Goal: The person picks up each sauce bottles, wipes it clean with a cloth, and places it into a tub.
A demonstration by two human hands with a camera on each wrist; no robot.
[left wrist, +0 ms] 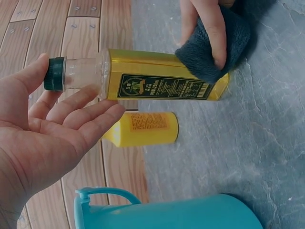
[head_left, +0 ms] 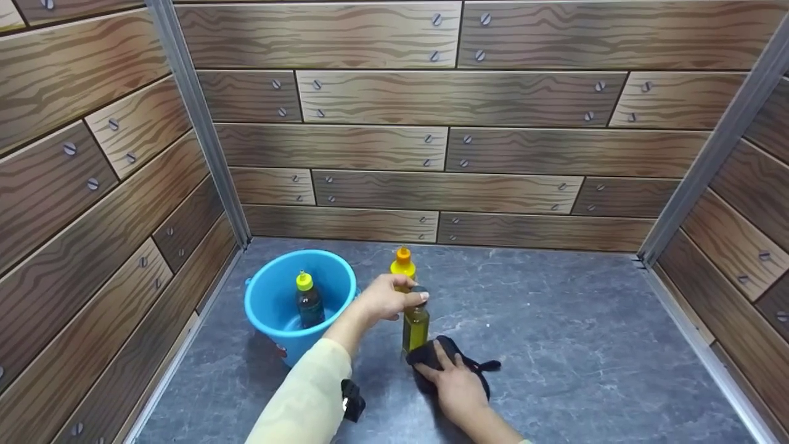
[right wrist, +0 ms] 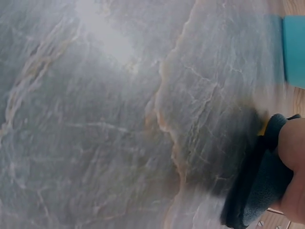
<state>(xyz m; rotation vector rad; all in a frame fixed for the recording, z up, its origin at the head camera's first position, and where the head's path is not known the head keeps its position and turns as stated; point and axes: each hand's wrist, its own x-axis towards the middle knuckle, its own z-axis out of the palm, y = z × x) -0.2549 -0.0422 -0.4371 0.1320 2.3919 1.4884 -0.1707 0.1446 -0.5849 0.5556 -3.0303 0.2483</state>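
A square bottle of yellow oil [head_left: 416, 327] with a dark green cap stands upright on the grey counter. My left hand [head_left: 407, 300] holds its top, thumb on the cap and fingers under the clear neck [left wrist: 83, 74]. My right hand [head_left: 445, 369] grips a dark cloth [head_left: 425, 356] and presses it against the bottle's lower part [left wrist: 162, 76]. In the left wrist view the cloth [left wrist: 209, 57] covers the bottle's base end. The right wrist view shows the cloth [right wrist: 259, 186] bunched under a finger of that hand.
A blue bucket [head_left: 271, 308] stands to the left, with a dark bottle with a yellow cap [head_left: 308, 301] inside it. Behind the oil bottle stands a yellow bottle with an orange cap [head_left: 402, 264]. Wood-patterned walls [head_left: 431, 148] close in the back and both sides.
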